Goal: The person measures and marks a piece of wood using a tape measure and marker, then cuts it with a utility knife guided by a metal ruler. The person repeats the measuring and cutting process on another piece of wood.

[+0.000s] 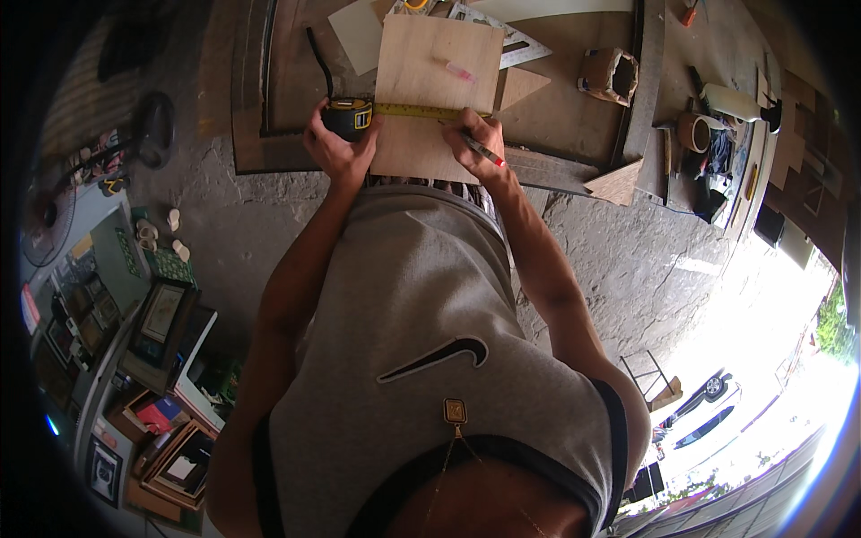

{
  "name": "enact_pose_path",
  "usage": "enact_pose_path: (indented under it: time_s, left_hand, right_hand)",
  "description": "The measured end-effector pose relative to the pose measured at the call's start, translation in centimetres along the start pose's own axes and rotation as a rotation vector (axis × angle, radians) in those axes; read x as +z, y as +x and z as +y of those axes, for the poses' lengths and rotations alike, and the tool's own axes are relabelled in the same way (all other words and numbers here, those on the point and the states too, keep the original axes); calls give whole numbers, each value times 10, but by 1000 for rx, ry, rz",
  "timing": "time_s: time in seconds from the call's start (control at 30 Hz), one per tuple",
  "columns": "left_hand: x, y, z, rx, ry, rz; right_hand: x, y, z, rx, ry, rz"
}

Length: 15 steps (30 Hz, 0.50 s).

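The board (439,54) lay at the frame's upper centre. The left hand (339,154) grasped the tape measure (345,118), already stretched across it; the right hand (475,143) held a pen (486,152). No pen line was visible yet.

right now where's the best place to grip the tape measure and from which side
Probably by the sides of its black case, coming from the near side, as the left hand does: thumb right, fingers left. The yellow blade runs out rightward across the board, and a black strap extends from the far side, so near seems clearest.
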<state>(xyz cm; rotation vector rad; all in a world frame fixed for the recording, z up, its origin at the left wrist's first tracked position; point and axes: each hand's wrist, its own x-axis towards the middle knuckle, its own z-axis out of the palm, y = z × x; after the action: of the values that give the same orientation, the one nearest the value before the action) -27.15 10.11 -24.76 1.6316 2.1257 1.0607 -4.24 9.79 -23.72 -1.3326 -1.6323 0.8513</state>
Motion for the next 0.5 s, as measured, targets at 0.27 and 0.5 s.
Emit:
enact_pose_path:
  time_s: [0.27, 0.5]
  left_hand:
    - [-3, 2, 8, 78, 5, 35]
    - [-10, 17, 36, 186, -80, 52]
  right_hand:
    - [-14, 13, -38, 90, 235, 237]
    - [-47, 68, -44, 139, 37, 493]
